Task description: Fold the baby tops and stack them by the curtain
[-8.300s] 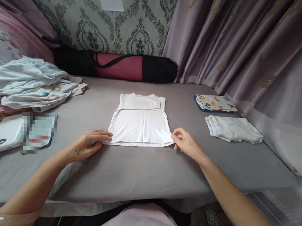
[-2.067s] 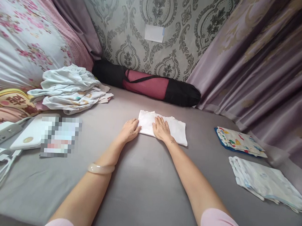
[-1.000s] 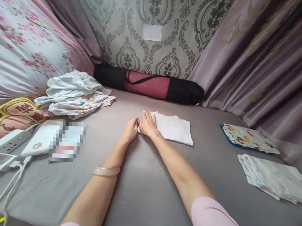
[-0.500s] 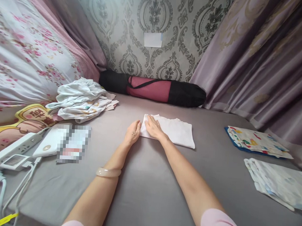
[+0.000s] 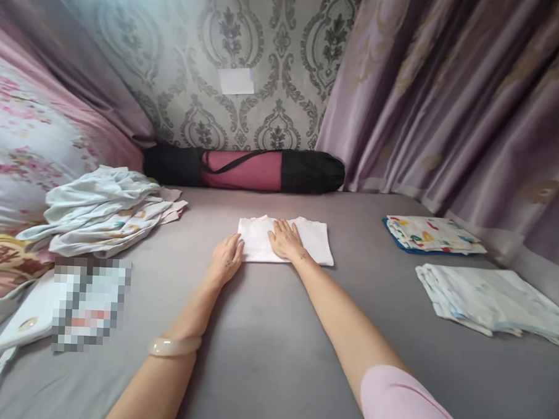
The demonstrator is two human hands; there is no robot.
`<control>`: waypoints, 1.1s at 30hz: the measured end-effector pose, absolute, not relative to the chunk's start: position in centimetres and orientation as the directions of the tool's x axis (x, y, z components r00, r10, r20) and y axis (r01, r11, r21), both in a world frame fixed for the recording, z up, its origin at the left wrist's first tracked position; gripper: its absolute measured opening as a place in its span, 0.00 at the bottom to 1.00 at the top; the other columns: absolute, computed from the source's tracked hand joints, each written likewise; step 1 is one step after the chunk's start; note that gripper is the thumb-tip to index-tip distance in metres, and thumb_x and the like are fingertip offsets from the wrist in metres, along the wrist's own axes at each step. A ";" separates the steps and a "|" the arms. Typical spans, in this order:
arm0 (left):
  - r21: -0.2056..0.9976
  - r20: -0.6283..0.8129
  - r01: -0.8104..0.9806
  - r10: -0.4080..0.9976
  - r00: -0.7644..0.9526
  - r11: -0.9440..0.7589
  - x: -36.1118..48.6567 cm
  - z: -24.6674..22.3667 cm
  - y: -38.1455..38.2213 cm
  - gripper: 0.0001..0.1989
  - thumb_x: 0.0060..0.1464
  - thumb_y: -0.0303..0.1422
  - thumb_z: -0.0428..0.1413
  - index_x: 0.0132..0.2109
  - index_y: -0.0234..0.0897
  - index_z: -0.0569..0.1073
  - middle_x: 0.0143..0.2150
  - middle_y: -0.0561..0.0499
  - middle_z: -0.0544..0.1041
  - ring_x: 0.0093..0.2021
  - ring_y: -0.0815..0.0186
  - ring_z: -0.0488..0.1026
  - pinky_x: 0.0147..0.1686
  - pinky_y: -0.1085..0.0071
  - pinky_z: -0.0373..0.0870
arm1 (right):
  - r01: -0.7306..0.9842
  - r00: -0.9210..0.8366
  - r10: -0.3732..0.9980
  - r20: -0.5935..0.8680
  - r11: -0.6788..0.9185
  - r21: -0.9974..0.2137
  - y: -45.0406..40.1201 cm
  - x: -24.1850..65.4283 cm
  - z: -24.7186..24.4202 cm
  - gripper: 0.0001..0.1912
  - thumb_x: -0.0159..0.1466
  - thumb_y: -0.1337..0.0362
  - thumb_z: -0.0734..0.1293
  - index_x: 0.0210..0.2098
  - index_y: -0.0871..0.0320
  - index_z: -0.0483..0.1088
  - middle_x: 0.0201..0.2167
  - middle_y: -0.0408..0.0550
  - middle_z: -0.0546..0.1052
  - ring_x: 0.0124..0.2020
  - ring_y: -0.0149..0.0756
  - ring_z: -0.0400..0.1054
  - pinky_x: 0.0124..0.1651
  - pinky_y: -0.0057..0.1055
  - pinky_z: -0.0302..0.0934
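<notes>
A folded white garment [image 5: 254, 245] lies flat on the grey bed sheet, its upper edge uneven. My left hand [image 5: 227, 256] is at the garment's left edge, its fingers bent and closed on that edge; the fingertips are partly hidden. Spread flat across the middle of the cloth is my right hand [image 5: 286, 239], palm down with the fingers apart. Part of the garment is covered by it.
Rumpled clothes [image 5: 98, 211] are heaped at left. Folded patterned clothes [image 5: 436, 235] and a pale folded stack [image 5: 488, 299] lie at right. A black and red rolled bag [image 5: 242, 169] lies along the wall. A white device [image 5: 38, 310] with cables sits at lower left.
My right hand has slid from the garment's left part to its middle, and the cloth looks flatter and straighter. My left hand remains at the left edge. The camera view has turned right.
</notes>
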State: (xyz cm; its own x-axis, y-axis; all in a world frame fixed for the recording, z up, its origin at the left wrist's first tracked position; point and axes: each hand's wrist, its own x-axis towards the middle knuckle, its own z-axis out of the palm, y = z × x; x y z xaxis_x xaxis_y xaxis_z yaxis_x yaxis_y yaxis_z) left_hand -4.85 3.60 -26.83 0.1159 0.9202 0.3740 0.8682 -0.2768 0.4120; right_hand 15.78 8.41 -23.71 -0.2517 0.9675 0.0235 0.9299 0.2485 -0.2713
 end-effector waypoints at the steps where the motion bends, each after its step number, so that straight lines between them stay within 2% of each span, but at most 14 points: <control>1: 0.406 0.367 0.872 0.923 0.118 -0.273 -4.9 -26.9 3.6 0.23 0.67 0.39 0.40 0.59 0.32 0.68 0.60 0.37 0.72 0.62 0.55 0.68 0.61 0.57 0.64 | 0.923 -0.261 0.965 0.008 0.252 -0.290 8.4 15.9 -23.6 0.33 0.73 0.55 0.46 0.71 0.68 0.48 0.72 0.54 0.50 0.73 0.42 0.39 0.72 0.45 0.28; 5: 0.371 0.334 0.891 0.933 0.133 -0.260 -5.0 -27.0 3.6 0.23 0.66 0.39 0.40 0.60 0.33 0.67 0.59 0.38 0.73 0.60 0.55 0.69 0.60 0.58 0.64 | 0.916 -0.225 0.974 -0.015 0.206 -0.344 8.2 17.4 -22.7 0.33 0.73 0.54 0.46 0.71 0.67 0.48 0.73 0.54 0.48 0.73 0.40 0.37 0.72 0.43 0.29; 9: 0.314 0.325 0.911 0.932 0.161 -0.267 -4.7 -26.6 3.2 0.24 0.66 0.39 0.40 0.61 0.33 0.67 0.63 0.38 0.70 0.64 0.54 0.65 0.62 0.57 0.62 | 0.964 0.026 0.997 0.072 -0.006 -0.268 7.3 19.7 -22.4 0.32 0.72 0.58 0.49 0.70 0.72 0.47 0.72 0.60 0.48 0.73 0.45 0.36 0.71 0.44 0.26; 12: 0.269 0.288 0.929 0.942 0.174 -0.254 -4.2 -25.9 2.8 0.24 0.66 0.41 0.41 0.62 0.35 0.67 0.66 0.40 0.67 0.68 0.53 0.59 0.65 0.54 0.57 | 0.961 0.120 0.993 0.011 -0.113 -0.252 6.9 21.1 -22.9 0.33 0.73 0.57 0.48 0.70 0.74 0.48 0.72 0.61 0.49 0.73 0.47 0.37 0.71 0.45 0.29; 16: 0.223 0.237 0.944 0.953 0.188 -0.242 -3.7 -25.2 3.2 0.24 0.66 0.41 0.40 0.62 0.37 0.67 0.66 0.41 0.67 0.69 0.55 0.57 0.66 0.53 0.53 | 0.962 0.110 0.994 0.008 -0.105 -0.253 7.1 21.6 -23.3 0.33 0.72 0.56 0.49 0.69 0.74 0.50 0.71 0.61 0.51 0.72 0.49 0.40 0.70 0.47 0.33; 20: 0.166 0.238 0.951 0.947 0.217 -0.260 -3.8 -24.7 5.5 0.27 0.67 0.42 0.39 0.64 0.32 0.64 0.66 0.37 0.67 0.69 0.54 0.57 0.66 0.52 0.53 | 0.960 0.086 0.992 0.087 -0.059 -0.273 7.4 22.2 -22.7 0.29 0.72 0.57 0.50 0.63 0.70 0.62 0.64 0.63 0.65 0.67 0.49 0.53 0.69 0.49 0.36; 23: 0.127 0.189 0.959 0.955 0.228 -0.254 -3.9 -24.1 8.0 0.27 0.67 0.41 0.39 0.64 0.32 0.64 0.65 0.36 0.67 0.69 0.52 0.58 0.65 0.51 0.55 | 0.958 0.062 0.992 0.112 -0.028 -0.284 7.7 23.3 -22.1 0.23 0.72 0.61 0.52 0.55 0.62 0.72 0.56 0.59 0.73 0.60 0.47 0.61 0.68 0.49 0.37; 26: 0.080 0.131 0.962 0.959 0.250 -0.261 -3.7 -23.3 10.6 0.25 0.66 0.39 0.39 0.63 0.32 0.65 0.65 0.37 0.67 0.68 0.52 0.59 0.64 0.53 0.56 | 0.953 0.043 0.994 0.104 -0.009 -0.303 8.1 24.8 -21.8 0.21 0.71 0.67 0.52 0.49 0.58 0.75 0.55 0.55 0.74 0.59 0.44 0.62 0.66 0.45 0.42; 28: 0.049 0.096 0.962 0.960 0.264 -0.269 -3.4 -22.6 12.0 0.25 0.66 0.37 0.38 0.63 0.30 0.64 0.65 0.36 0.67 0.67 0.52 0.60 0.64 0.55 0.57 | 0.946 0.065 0.990 0.128 -0.020 -0.323 8.2 25.7 -21.8 0.21 0.70 0.69 0.52 0.49 0.57 0.74 0.58 0.54 0.72 0.61 0.43 0.60 0.65 0.43 0.45; 30: 0.028 0.038 0.964 0.964 0.262 -0.263 -3.0 -22.1 13.3 0.26 0.66 0.35 0.38 0.64 0.28 0.63 0.65 0.34 0.66 0.66 0.51 0.62 0.63 0.57 0.58 | 0.932 0.120 0.981 0.152 -0.059 -0.356 8.2 26.4 -21.8 0.21 0.70 0.70 0.52 0.55 0.57 0.70 0.60 0.55 0.70 0.62 0.43 0.58 0.64 0.42 0.46; 33: 0.026 -0.065 0.972 0.970 0.235 -0.233 -2.6 -21.9 14.8 0.25 0.65 0.33 0.41 0.65 0.26 0.61 0.64 0.32 0.68 0.63 0.51 0.66 0.59 0.60 0.61 | 0.906 0.191 0.978 0.086 -0.142 -0.399 8.0 27.1 -21.8 0.23 0.70 0.71 0.52 0.62 0.58 0.62 0.59 0.57 0.70 0.61 0.43 0.60 0.62 0.42 0.48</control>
